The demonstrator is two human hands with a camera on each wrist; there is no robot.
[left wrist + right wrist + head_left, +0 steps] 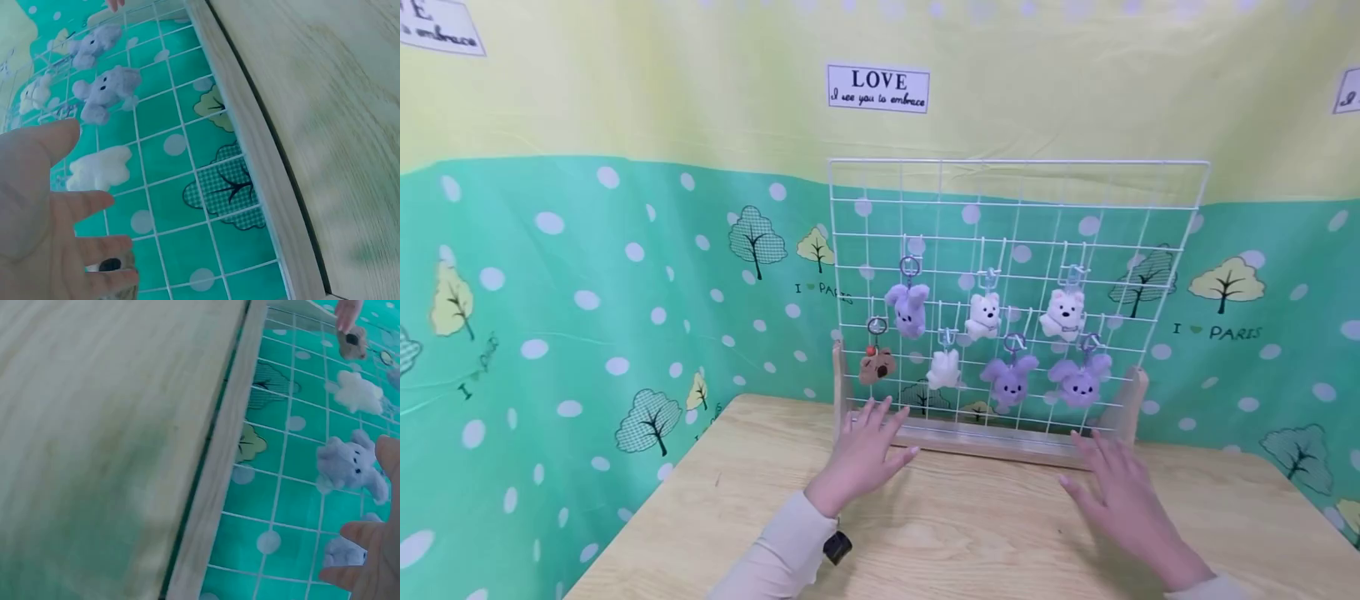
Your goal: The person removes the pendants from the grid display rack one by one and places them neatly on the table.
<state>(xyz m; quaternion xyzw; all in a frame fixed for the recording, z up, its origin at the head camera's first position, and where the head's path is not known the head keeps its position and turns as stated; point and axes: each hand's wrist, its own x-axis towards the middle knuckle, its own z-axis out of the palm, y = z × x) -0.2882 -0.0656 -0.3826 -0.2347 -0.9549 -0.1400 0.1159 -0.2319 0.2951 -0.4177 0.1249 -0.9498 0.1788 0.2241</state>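
This looks like a small staged display corner, perhaps a craft or gift stall set up indoors, though the narrow view leaves that unsure. A printed fabric backdrop (587, 275) of green with trees and dots hangs behind a pale wooden desk (970, 533), bearing a "LOVE" label (877, 87). A white wire grid rack (1015, 208) displays plush keychains (985, 315).
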